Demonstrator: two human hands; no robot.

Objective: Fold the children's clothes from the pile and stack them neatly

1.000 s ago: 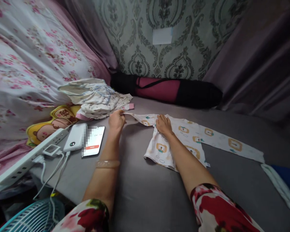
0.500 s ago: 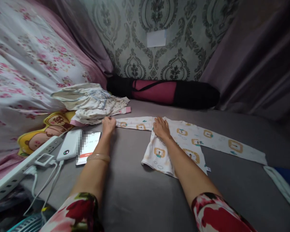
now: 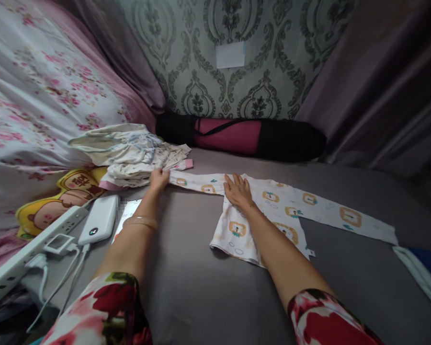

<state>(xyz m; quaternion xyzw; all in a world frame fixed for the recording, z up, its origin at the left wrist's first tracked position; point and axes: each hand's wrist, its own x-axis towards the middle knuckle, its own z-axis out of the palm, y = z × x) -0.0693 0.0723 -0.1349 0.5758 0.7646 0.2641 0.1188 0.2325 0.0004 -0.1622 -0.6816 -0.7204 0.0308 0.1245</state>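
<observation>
A small white long-sleeved shirt (image 3: 269, 201) with yellow lion prints lies spread on the grey sheet (image 3: 190, 268). Both of its sleeves stretch out to the sides. At the end of the left-hand sleeve, my left hand (image 3: 160, 179) is closed on the cuff, lifting it slightly. My right hand (image 3: 239, 191) lies flat with fingers spread on the shirt where that sleeve meets the body. My right forearm covers part of the shirt's lower body.
Crumpled clothes (image 3: 129, 153) lie beyond my left hand. Left of my forearm are a phone (image 3: 127, 218), a power bank (image 3: 98, 220), a power strip (image 3: 32, 249) and a yellow cushion (image 3: 57, 201). A black and maroon bag (image 3: 230, 136) lies along the wall; folded blue cloth (image 3: 427, 263) sits right.
My left hand has drawn the cuff slightly left and up, so the sleeve looks straighter and wider. My right hand stays in place, its fingers a little more spread.
</observation>
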